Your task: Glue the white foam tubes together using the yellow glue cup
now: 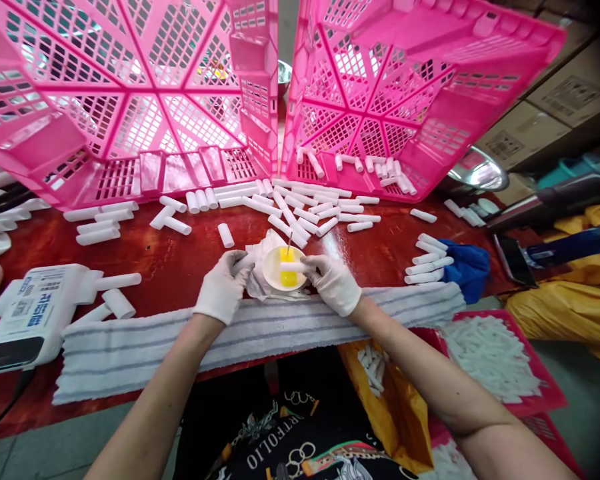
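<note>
My left hand (223,285), in a white glove, is closed on a short white tube (243,265) at the left side of a small white dish (271,275). Gloved too, my right hand (334,284) pinches another white tube (291,267), which lies level over the dish. Something yellow (289,279) is in the dish, its exact kind unclear, and a thin brown stick (289,241) rises from it. Under the dish is a crumpled white cloth (258,253). A single loose tube (225,235) lies just beyond my left hand.
Two pink plastic baskets (153,87) (367,113) stand tipped at the back, with several white tubes (305,203) before them. A striped towel (145,347) runs along the table's front edge. Left is a white device (37,310); right, a blue cloth (467,270) and a tube-filled pink crate (555,393).
</note>
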A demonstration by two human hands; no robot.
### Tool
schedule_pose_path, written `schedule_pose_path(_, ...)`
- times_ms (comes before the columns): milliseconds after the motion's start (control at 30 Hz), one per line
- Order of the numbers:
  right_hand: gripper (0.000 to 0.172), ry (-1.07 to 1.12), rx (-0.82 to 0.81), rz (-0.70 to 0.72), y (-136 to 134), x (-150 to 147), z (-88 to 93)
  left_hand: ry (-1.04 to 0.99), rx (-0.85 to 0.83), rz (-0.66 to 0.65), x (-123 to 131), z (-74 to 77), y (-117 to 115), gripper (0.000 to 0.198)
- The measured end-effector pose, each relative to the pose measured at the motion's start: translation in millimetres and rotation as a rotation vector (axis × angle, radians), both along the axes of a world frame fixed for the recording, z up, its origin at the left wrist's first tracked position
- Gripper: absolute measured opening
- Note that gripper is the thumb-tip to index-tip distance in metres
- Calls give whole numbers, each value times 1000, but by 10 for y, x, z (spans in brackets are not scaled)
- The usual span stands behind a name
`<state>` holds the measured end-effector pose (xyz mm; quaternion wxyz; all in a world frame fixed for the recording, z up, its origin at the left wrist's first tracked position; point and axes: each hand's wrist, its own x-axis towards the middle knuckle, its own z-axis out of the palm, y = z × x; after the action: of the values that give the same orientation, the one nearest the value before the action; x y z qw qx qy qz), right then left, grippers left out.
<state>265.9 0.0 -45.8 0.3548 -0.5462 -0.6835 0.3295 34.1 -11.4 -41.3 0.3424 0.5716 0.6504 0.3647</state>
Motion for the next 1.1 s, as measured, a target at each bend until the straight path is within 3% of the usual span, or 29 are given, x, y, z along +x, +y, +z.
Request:
schedule_pose_path(100, 21, -47, 52, 27, -35, 22, -39, 24, -23, -31, 57, 29, 22, 39)
schedule_pose_path(300, 31, 102, -47, 46, -70, -29, -80, 92, -51, -60, 134, 86, 28, 36)
schedule_pose_path(467, 25, -148, 103, 57, -82, 30, -149, 65, -47, -65, 165, 84, 20, 36)
schedule_pose_path(600, 33, -129, 120, 85, -96, 60, -166, 57, -57, -55, 174, 88, 7, 35)
schedule_pose_path(767, 24, -175, 126, 83, -130, -8, -68, 11, -48, -46, 167, 53, 11, 33)
schedule_pose_path(867, 29, -9, -93, 80, -227, -44, 65, -11, -37, 10, 145, 68, -5, 32)
schedule_pose_path(967, 30, 186, -115, 21, -361, -48, 213, -92, 25, 59, 154, 158, -81, 34)
schedule_pose_path(1100, 40, 461, -244, -96, -427, -30, 360, -335, 18, -65, 277, 315, -257, 38)
